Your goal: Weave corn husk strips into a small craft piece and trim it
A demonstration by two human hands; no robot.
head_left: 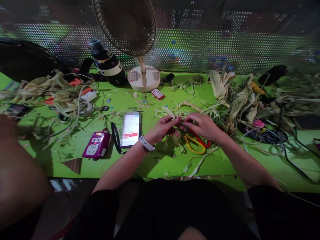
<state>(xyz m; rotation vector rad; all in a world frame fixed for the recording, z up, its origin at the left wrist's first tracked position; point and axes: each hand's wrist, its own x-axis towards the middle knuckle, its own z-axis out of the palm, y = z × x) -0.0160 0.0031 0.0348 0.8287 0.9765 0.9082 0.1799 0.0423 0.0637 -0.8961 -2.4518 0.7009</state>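
Observation:
My left hand (165,127), with a white watch on its wrist, pinches a pale strip of dried corn husk (168,112) that sticks up past the fingers. Right beside it, my right hand (201,125) has its fingers pressed together on the same bit of husk; their tips partly hide it. Scissors (195,148) with a yellow and a red handle lie on the green table (147,165) just under my right hand. Loose husk shreds (203,163) are scattered around both hands.
A phone (131,130), glasses (115,138) and a purple power socket (97,145) lie to the left. Behind stand a fan (143,78) and a black bottle (110,66). Husk heaps (240,100) and cables fill the right. Another person's arm (20,173) reaches in at left.

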